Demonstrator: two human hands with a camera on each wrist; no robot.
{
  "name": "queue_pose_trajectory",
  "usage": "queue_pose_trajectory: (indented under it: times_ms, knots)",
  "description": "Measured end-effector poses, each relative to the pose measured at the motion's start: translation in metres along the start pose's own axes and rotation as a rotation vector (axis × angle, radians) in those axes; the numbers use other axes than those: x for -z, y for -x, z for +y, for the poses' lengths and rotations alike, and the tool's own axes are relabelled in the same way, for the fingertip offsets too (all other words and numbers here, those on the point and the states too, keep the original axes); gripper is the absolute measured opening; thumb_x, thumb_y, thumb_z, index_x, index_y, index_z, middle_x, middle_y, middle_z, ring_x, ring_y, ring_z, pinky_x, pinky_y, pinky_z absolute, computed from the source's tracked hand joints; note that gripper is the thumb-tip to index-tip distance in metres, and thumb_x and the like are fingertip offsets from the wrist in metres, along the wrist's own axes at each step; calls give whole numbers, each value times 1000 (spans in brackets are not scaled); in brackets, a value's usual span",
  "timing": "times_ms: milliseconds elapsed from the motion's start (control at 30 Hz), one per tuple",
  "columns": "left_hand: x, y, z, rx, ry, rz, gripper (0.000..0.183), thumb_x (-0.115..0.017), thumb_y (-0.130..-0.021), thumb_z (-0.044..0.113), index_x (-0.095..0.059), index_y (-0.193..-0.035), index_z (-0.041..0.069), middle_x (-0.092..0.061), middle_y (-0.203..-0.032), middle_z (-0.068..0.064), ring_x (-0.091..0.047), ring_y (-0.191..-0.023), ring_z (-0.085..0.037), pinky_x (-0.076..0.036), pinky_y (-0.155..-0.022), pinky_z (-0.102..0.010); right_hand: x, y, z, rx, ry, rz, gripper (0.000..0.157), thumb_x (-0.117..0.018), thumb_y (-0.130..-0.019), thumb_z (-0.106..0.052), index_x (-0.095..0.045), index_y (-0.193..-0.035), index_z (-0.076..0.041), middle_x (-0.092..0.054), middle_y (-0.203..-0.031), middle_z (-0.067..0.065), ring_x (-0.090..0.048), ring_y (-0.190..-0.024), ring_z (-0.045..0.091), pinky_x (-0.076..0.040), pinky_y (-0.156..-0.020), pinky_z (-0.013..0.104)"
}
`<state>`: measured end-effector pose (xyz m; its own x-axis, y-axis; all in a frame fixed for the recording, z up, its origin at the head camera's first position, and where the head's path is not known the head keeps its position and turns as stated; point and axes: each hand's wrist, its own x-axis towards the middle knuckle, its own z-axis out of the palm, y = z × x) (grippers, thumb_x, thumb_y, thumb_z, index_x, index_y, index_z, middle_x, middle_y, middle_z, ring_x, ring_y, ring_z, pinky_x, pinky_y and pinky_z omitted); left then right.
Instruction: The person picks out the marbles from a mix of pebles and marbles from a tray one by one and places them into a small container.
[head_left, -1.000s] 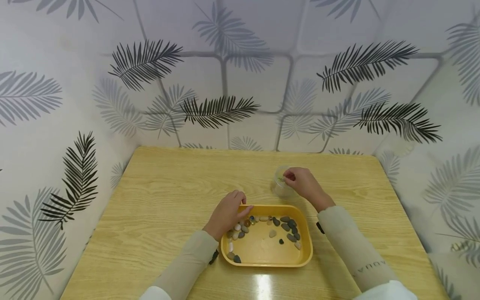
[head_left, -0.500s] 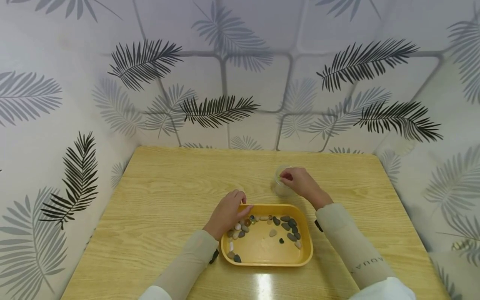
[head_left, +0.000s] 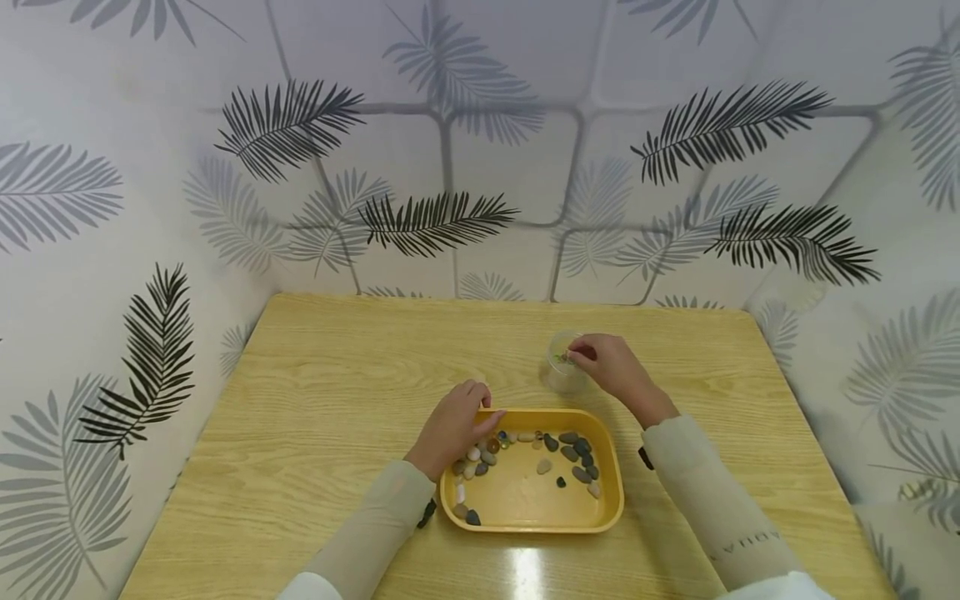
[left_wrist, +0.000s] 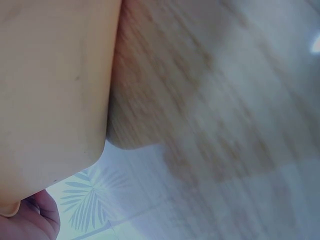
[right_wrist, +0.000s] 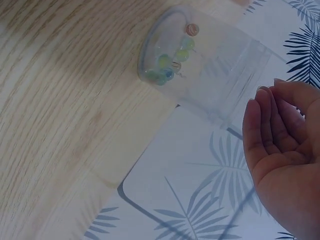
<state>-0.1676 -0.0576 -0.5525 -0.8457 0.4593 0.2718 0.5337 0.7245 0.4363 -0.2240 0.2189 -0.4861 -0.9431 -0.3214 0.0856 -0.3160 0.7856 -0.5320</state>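
Note:
My left hand point(head_left: 452, 425) grips the far left corner of a yellow tray point(head_left: 532, 529), thumb over the rim. In the left wrist view, part of that hand point(left_wrist: 35, 217) shows at the tray's edge point(left_wrist: 55, 100). Over the mouth of a clear plastic cup point(head_left: 564, 383) is my right hand point(head_left: 611, 367). The right wrist view shows its fingers point(right_wrist: 267, 130) gently bent, tips close to the thumb, with nothing visible between them. Several glass marbles point(right_wrist: 164, 61), green, blue and brown, lie at the bottom of the cup point(right_wrist: 215, 75).
Dark pebbles point(head_left: 582, 447) line the tray's right side; pale and brown pebbles point(head_left: 474, 454) and a few marbles point(head_left: 502, 436) lie at its left and back. A wooden table point(head_left: 337, 358) bears tray and cup. Leaf-patterned walls point(head_left: 495, 167) stand behind and beside it.
My right hand shifts slightly left, then back to the right, staying at the cup's mouth; more of the marbles show beside the fingertips now. The left hand and tray stay put.

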Motion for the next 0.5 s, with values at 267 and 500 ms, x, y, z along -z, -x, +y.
queue_pose_trajectory:
  times_ms: [267, 500]
  knots:
    - [-2, 0, -1, 20, -7, -11, 26, -58, -91, 41, -50, -90, 16, -45, -83, 6, -41, -69, -10, -39, -63, -25, 7, 14, -2, -15, -12, 44, 21, -60, -92, -17, -67, -105, -1, -65, -100, 10, -61, -89, 24, -49, -78, 41]
    - [-2, 0, -1, 2, -13, 1, 26, -58, -91, 40, -50, -90, 15, -43, -81, 6, -39, -68, -11, -37, -61, -25, 7, 30, -4, -24, -26, 75, 19, -60, -92, -19, -67, -104, -6, -66, -98, 7, -61, -86, 22, -50, -76, 39]
